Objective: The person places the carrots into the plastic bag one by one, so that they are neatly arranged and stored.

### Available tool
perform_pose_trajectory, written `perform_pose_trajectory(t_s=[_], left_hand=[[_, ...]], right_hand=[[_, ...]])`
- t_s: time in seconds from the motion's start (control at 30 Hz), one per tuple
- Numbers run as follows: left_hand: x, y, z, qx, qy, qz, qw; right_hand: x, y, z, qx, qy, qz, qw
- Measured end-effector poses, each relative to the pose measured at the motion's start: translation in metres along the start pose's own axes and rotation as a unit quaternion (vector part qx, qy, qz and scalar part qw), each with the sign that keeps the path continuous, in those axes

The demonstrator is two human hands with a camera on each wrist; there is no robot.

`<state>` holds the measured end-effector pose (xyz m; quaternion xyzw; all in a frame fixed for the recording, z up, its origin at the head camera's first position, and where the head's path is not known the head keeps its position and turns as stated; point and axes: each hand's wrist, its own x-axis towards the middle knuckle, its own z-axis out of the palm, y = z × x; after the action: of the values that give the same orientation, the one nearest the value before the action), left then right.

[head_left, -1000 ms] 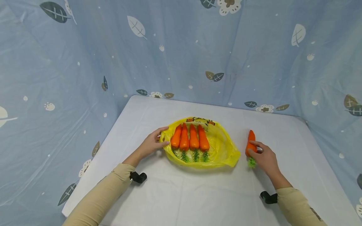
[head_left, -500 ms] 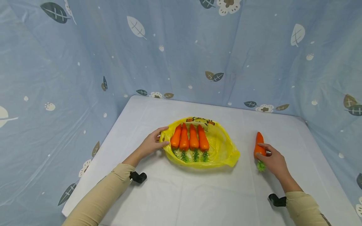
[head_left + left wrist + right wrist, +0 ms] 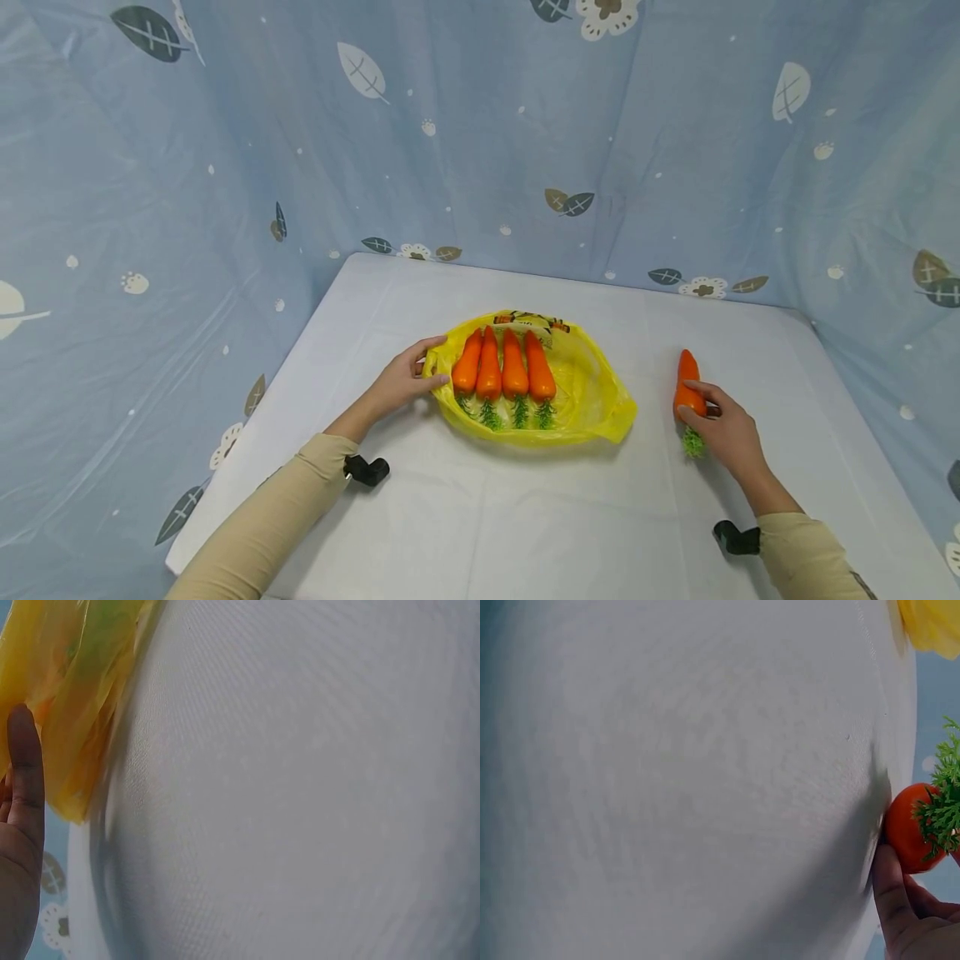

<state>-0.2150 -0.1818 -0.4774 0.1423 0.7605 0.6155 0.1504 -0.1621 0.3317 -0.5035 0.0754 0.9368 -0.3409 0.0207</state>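
Observation:
A yellow plastic bag (image 3: 581,383) lies spread with its mouth wide. Several orange carrots (image 3: 513,371) with green tops lie side by side in its left part, tips pointing away from me. My left hand (image 3: 401,386) holds the bag's left rim between thumb and fingers; the left wrist view shows the thumb (image 3: 26,772) against the yellow film. Well to the right of the bag, my right hand (image 3: 726,427) pinches another carrot (image 3: 688,398) near its thick end. That carrot's leafy top (image 3: 946,799) shows close up in the right wrist view.
A white-covered table (image 3: 555,517) bears everything. Blue patterned cloth (image 3: 480,167) hangs behind it and along the sides. A black device (image 3: 367,472) sits at the left wrist, and another black device (image 3: 737,538) at the right.
My right hand has shifted to the right with its carrot, farther from the bag, and has kept nearly still over the last half second. The left hand and bag stay put.

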Motion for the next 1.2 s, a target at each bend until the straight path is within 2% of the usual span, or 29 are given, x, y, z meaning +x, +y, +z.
perform_pose_trajectory(t_s=[0.57,1.2], left_hand=[[0.001,-0.001,0.000,0.003,0.000,-0.001,1.0000],[0.001,0.000,0.001,0.001,0.001,-0.004,1.0000]], right_hand=[[0.001,0.003,0.003,-0.006,0.023,-0.007,1.000],[-0.001,-0.008,0.006,0.031,0.033,-0.012,0.999]])
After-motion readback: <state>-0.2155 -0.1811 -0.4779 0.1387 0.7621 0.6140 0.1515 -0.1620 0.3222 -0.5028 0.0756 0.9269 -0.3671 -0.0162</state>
